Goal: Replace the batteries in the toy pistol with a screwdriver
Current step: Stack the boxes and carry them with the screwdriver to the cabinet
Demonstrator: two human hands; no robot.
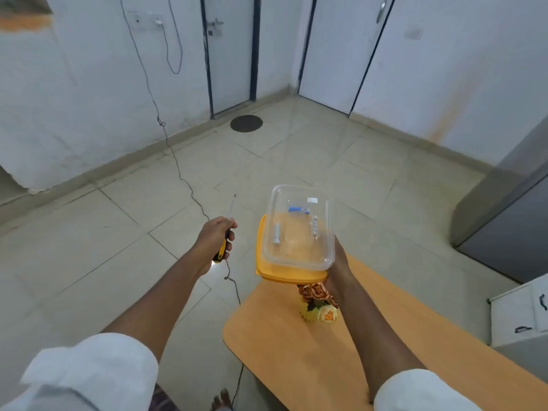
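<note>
Left hand (215,238), fingers curled round the screwdriver (226,229) handle, shaft pointing away. Right hand (338,259) carries a clear container (299,226) (batteries (299,209) inside) on a yellow lid (284,274), above the table (296,351); its finger position cannot be told.

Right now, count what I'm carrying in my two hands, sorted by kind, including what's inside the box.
Screwdriver, in the left hand: 1
Clear container, in the right hand: 1
Yellow lid beneath it: 1
Batteries inside: blue, two pale: 3
Total: 6

clear plastic box (299,226), metal screwdriver shaft (231,206)
</note>
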